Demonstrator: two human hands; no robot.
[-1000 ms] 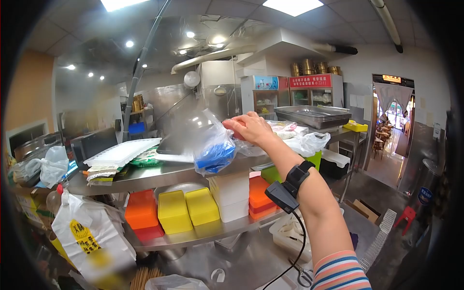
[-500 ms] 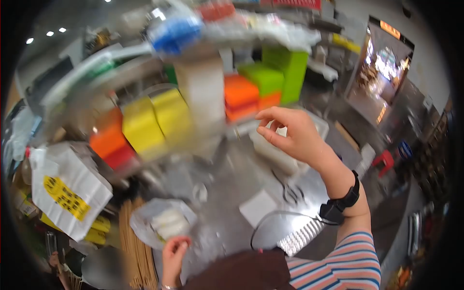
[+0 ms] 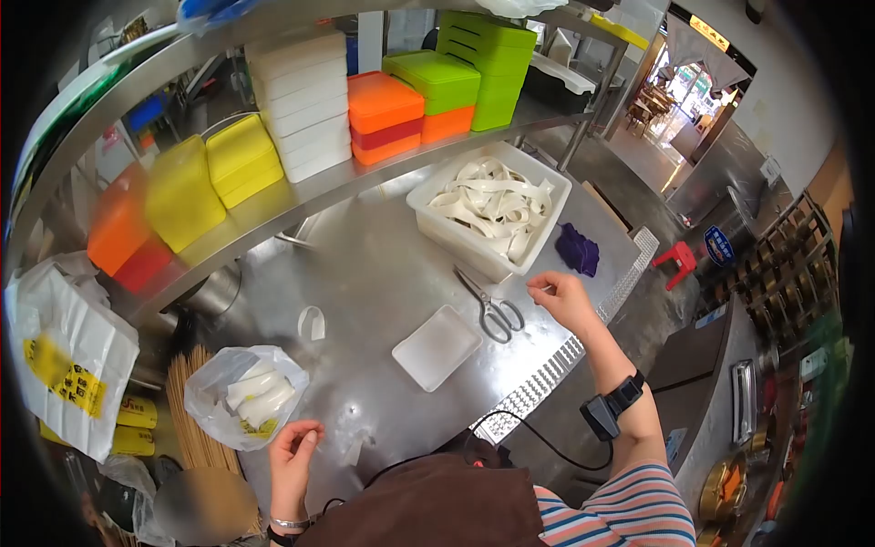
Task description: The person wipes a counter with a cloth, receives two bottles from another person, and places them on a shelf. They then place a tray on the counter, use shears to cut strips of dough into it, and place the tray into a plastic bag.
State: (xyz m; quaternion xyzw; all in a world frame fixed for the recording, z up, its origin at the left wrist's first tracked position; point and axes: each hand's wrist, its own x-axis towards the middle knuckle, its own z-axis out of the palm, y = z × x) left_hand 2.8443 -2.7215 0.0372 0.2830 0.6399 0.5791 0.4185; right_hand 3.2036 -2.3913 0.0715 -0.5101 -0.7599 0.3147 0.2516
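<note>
Steel tabletop (image 3: 383,273) carries everything. Nearest, my left hand (image 3: 293,453) rests empty, fingers loosely curled, beside the plastic bag (image 3: 241,397). Farther right, my right hand (image 3: 565,299) pinches shut near the scissors (image 3: 492,307); I should grasp their handles squarely.

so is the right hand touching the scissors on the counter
Apart. The head view shows the right hand hovering just right of the scissors, with a strip of bare steel counter visible between the fingertips and the scissor handles.
</note>
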